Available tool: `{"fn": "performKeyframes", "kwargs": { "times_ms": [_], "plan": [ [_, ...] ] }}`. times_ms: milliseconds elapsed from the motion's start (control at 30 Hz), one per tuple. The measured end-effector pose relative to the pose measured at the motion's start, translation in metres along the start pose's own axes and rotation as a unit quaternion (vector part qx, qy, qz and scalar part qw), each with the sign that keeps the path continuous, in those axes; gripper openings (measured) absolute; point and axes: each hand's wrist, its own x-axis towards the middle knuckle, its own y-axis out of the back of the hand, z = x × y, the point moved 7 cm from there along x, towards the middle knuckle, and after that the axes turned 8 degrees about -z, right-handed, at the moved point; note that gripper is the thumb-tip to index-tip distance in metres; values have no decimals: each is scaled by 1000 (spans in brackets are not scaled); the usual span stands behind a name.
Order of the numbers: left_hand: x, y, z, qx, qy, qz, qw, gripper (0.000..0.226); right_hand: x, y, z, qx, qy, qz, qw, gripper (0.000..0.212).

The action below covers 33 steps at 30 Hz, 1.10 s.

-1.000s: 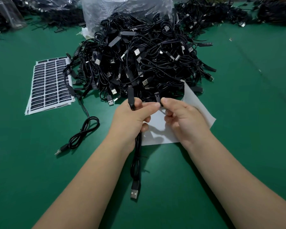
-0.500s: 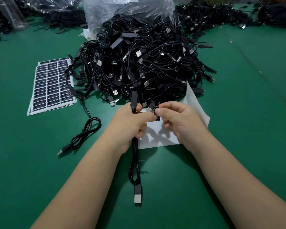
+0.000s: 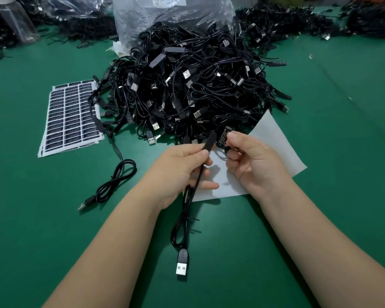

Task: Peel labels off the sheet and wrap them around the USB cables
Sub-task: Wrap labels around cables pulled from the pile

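We're at a green felt-like table that fills the whole view. Far left there's one clear plastic bottle, then one stack of label sheets lying flat. Near it sits one loose coiled cable. In the middle is one huge pile of USB cables, way too many to count, with a clear plastic bag behind it. Our left hand grips one cable by its black end, plug lying near us. Our right hand pinches one black label just beside that end, above a white backing sheet. More cable heaps sit far right.
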Motion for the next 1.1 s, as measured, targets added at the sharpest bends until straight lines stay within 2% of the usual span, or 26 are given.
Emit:
{"fn": "performKeyframes", "kwargs": {
  "times_ms": [167, 400, 500, 600, 867, 1100],
  "plan": [
    [1, -4, 1, 2, -38, 10, 999, 26, 2, 1, 2, -13, 19, 17, 1000, 4],
    [3, -7, 0, -7, -40, 9, 999, 17, 3, -2, 3, -30, 27, 18, 999, 6],
    [2, -5, 1, -4, -41, 14, 999, 25, 4, 0, 3, -33, 20, 23, 999, 22],
    [2, -3, 1, 7, -38, 12, 999, 31, 4, 2, 4, -18, 9, 26, 999, 19],
    [3, -2, -3, -1, -29, 17, 999, 17, 3, 2, 4, -26, 10, 37, 999, 17],
    [3, -2, -2, -2, -32, 16, 999, 18, 4, 3, 5, -42, 13, 39, 998, 22]
  ]
}}
